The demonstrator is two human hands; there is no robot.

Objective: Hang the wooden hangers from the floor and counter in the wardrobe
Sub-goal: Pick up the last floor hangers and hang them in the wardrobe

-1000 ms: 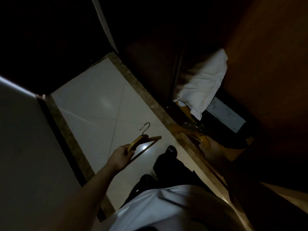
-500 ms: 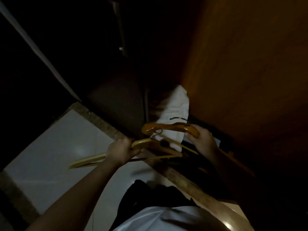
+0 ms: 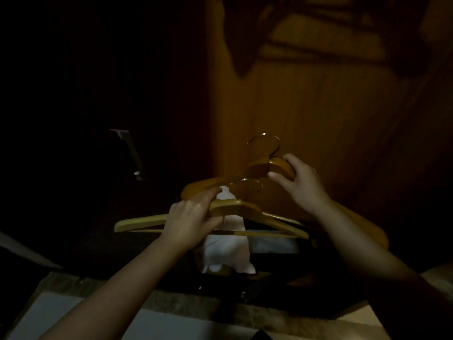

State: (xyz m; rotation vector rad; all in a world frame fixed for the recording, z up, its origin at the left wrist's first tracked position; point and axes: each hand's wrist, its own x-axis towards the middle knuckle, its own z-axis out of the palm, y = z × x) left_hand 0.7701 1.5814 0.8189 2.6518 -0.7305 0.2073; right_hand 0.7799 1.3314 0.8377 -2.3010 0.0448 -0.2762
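**Two wooden hangers held up before the wardrobe, one in each hand**

Nearest the camera, a pale tiled floor (image 3: 73,317) runs along the bottom edge, bordered by a speckled stone strip (image 3: 186,306). Two bare forearms rise from the lower corners toward the middle of the view.

The left hand (image 3: 190,223) grasps the pale hanger (image 3: 259,213). Its fingers (image 3: 196,207) curl over the shoulder just left of the neck, with the thumb tucked underneath. The forefinger stretches up toward the left end of the other hanger, but the dim light hides whether it touches. The pale hanger lies nearly level. Its left arm sticks out past the wrist, and its right arm and lower bar reach toward the right forearm. Its lower hook (image 3: 247,184) stands up just beyond the knuckles.

Slightly farther and higher, the right hand (image 3: 302,186) grips the dark hanger (image 3: 255,170) at its neck, fingers wrapped over the top and thumb pressed on the near face. This hanger slopes down to the left, and its upper hook (image 3: 264,138) curves above the hand. Both hangers are in the air in front of the wardrobe, carried by the hands alone.

Behind and below them, a white cloth (image 3: 228,256) lies crumpled low in the opening. Beyond it stands the wardrobe (image 3: 306,106), its brown wooden panel crossed near the top by dark shadows (image 3: 245,52). Far left, in deep darkness, a metal fitting (image 3: 130,153) catches a little light.
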